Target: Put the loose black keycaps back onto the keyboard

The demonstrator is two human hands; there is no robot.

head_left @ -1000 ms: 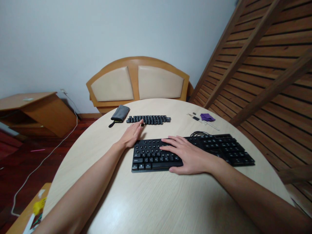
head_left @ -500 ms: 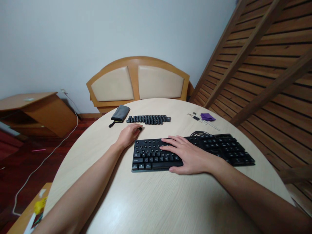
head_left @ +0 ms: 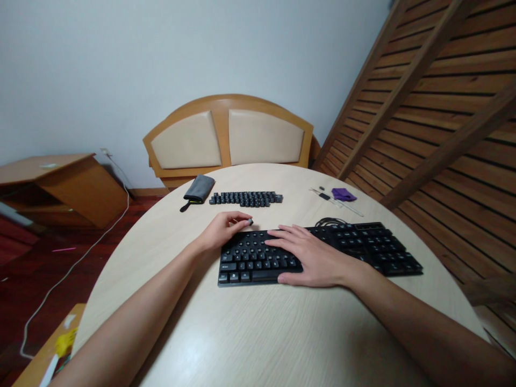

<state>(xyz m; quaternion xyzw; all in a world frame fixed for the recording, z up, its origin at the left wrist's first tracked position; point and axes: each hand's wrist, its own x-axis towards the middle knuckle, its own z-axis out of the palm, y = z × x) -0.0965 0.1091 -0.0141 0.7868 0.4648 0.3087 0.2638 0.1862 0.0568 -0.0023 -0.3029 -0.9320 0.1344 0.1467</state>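
Observation:
A black keyboard [head_left: 266, 274] lies on the round table [head_left: 226, 333] in front of me. Several of its keys in the upper left rows are off, leaving small stubs. My left hand [head_left: 223, 230] pinches a small dark keycap [head_left: 250, 221] between thumb and fingertips, just above the keyboard's top left edge. Across the middle of the keyboard rests my right hand [head_left: 310, 257], fingers spread and palm down, covering some keys. Beyond the left hand, loose black keycaps [head_left: 252, 199] stand in rows on the table.
A grey pouch [head_left: 200, 188] sits left of the keycap rows. At the back right are a purple cloth [head_left: 344, 194], thin tools [head_left: 334, 201] and a coiled cable [head_left: 330, 221] behind the keyboard. A wooden headboard [head_left: 224, 129] stands past the table's far edge.
My left hand has moved right with the keycap, from beside the keyboard's corner to over its top left edge. My right hand has stayed nearly in place.

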